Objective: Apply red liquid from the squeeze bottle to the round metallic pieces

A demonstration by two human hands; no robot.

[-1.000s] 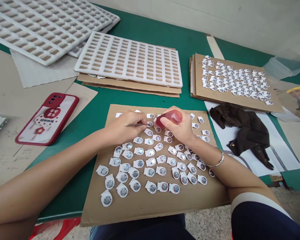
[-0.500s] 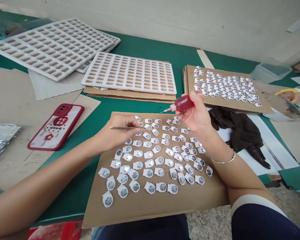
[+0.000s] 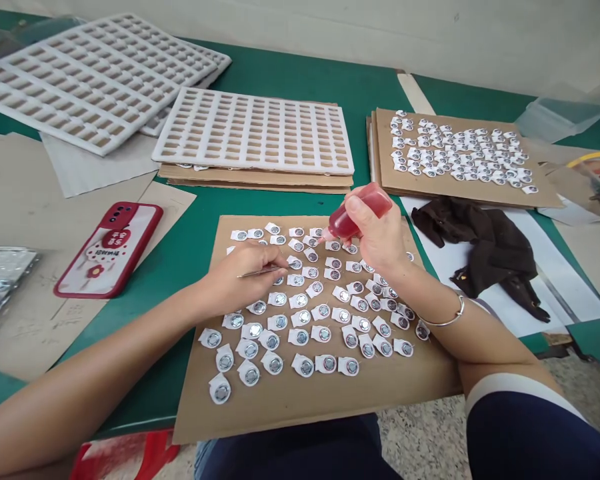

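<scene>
My left hand (image 3: 245, 277) pinches a thin metal tool (image 3: 254, 273), maybe tweezers, whose tip meets a small round silver part on white backing (image 3: 295, 264). Held in my right hand (image 3: 377, 230) is a squeeze bottle (image 3: 363, 208) of red liquid, its nozzle slanting down and left, low over the parts near the board's far side. Many such parts lie in loose rows on a cardboard sheet (image 3: 280, 410) in front of me. The nozzle's fine tip is hard to make out against the parts.
White slotted trays (image 3: 100, 80) are stacked at the back left, and another white tray (image 3: 255, 133) rests on cardboard. A red-framed phone (image 3: 111, 250) lies left. At right are a second cardboard sheet (image 3: 550, 190) of parts, a dark cloth (image 3: 495, 247) and a clear plastic box (image 3: 560, 120).
My right hand has brought the bottle down and left, its nozzle now low over the parts. My left hand has shifted slightly right and down with the metal tool. The view has tilted a little.
</scene>
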